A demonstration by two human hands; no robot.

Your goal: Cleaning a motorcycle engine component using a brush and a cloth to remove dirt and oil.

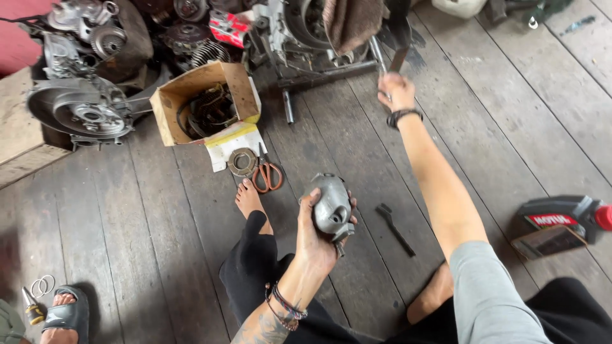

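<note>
My left hand (313,237) grips a grey cast-metal engine part (331,205), rounded with a small stub at its lower end, held above my lap. My right hand (395,90) is stretched far forward and closed around a slim metal tool (378,57) that points up toward the engine block (299,32) at the top of the view. A black wristband sits on the right wrist, and bead bracelets on the left. A brown rag (350,22) hangs over the engine just above the right hand.
An open cardboard box (171,102) of parts lies on the wooden plank floor (510,127), with orange-handled scissors (268,175) and a round ring part (242,161) beside my bare foot (247,199). A black tool (395,228), a dark oil bottle (561,216), engine casings (83,111) and another person's sandalled foot (67,312) lie around.
</note>
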